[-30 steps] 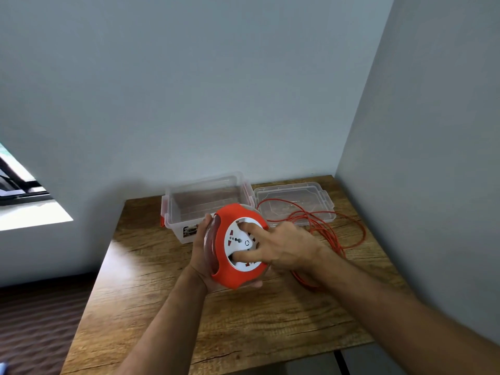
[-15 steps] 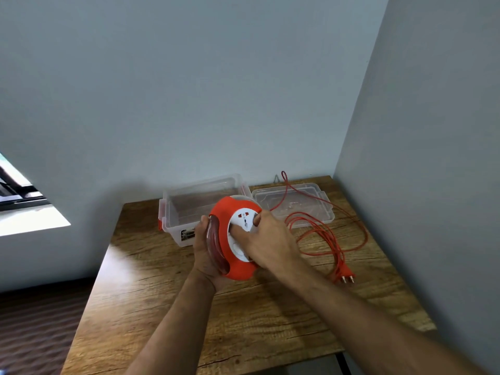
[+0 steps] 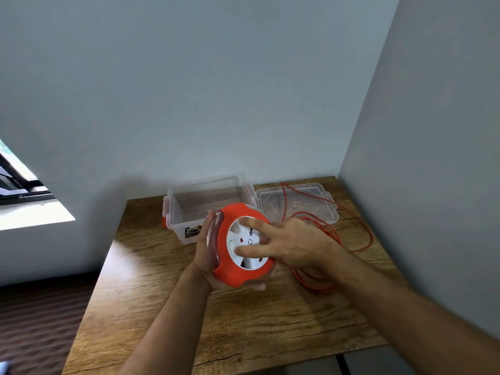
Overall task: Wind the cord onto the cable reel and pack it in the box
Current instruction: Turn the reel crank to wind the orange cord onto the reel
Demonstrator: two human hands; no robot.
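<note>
Above table (image 3: 151,280), left hand (image 3: 206,262) cradles reel (image 3: 238,253); right hand (image 3: 295,243) fingers (image 3: 250,250) spread on hub.

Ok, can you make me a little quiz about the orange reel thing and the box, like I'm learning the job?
1. True or false: the cable reel already sits inside the clear box.
2. Which hand grips the reel from behind? A) left hand B) right hand
3. Fill in: loose orange cord trails over the table and across the box's ____.

Key: 1 false, it is held above the table in front of the box. 2 A; the right hand's fingers press the white face. 3 lid.
</note>
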